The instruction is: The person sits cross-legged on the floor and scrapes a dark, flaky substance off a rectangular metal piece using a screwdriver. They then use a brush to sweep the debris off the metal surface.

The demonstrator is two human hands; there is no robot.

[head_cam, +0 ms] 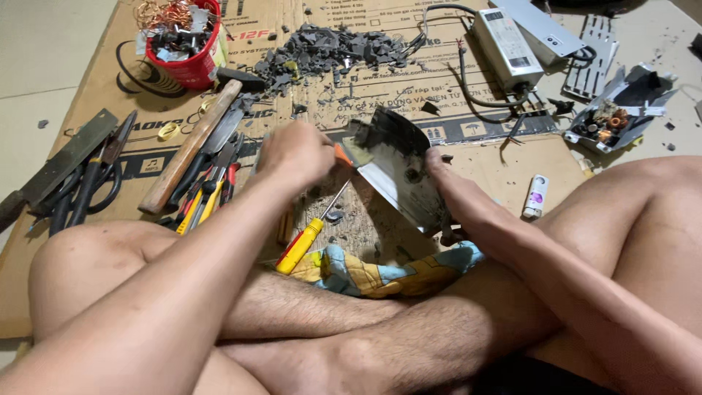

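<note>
1. Flattened brown cardboard (66,241) over a pale tiled floor, printed side up, dusted with dark grit and chips.
2. Left hand (296,152) curled shut around an orange-handled tool (342,154), tip pressed against the bent metal casing (398,172).
3. Right hand (442,179) clamped on the casing's right edge, holding it tilted up off the cardboard; thin sheet metal, shiny inside, edges ragged and curled.
4. Yellow-and-red screwdriver (311,234) lying loose just below the casing, shaft pointing up toward it, handle touching a crumpled patterned cloth (387,271).
5. Red tub (191,51) at top left, stuffed with tangled copper wire and grey scrap bits.
6. Heap of dark grey broken chunks (329,47) just right of the tub, rough and crumbly looking.
7. Wooden-handled hammer (191,146) lying diagonal, with pliers and cutters piled beside it; black shears (91,183) and a flat file further left.
8. Top right: long silver box-shaped unit (506,47) with black cables, plus a torn-open casing with coils and components showing (614,117).
9. Small white tube (536,196) near the right knee.
10. Pretty cramped: legs crossed tight around the work spot, tools crowding the left, only a small bare patch of cardboard right under the casing.
</note>
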